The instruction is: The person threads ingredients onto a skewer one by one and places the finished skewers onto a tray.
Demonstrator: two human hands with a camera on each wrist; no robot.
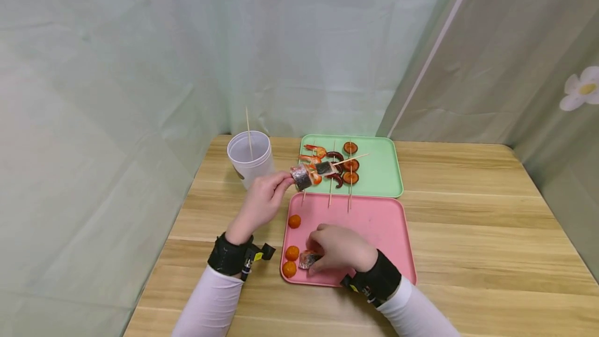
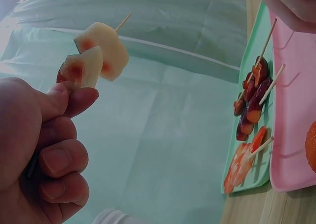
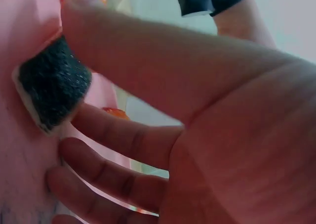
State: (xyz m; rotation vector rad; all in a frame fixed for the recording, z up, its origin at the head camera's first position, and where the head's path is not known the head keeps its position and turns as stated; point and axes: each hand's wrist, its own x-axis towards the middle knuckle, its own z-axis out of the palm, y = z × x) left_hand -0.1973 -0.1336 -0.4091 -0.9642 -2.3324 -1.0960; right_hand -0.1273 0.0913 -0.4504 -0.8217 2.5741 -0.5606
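My left hand (image 1: 263,197) pinches the lower end of a bamboo skewer (image 1: 354,159) above the front of the green tray. Two dark-skinned fish chunks (image 1: 301,177) are threaded on it; in the left wrist view their pale cut faces (image 2: 109,51) show, the stick's tip beyond them. Over the pink tray (image 1: 374,233), my right hand (image 1: 343,247) has its thumb and fingers around another fish chunk (image 1: 307,259). Its dark skin side (image 3: 54,85) faces the right wrist camera. Part of this chunk is hidden behind the fingers.
Several orange balls (image 1: 292,253) lie along the pink tray's left side. Behind it, the green tray (image 1: 383,170) bears skewers of shrimp (image 1: 309,159), tentacle pieces (image 1: 335,156) and mushroom caps (image 1: 350,178), some sticks overhanging the pink tray. A white cup (image 1: 257,170) with one stick stands at left.
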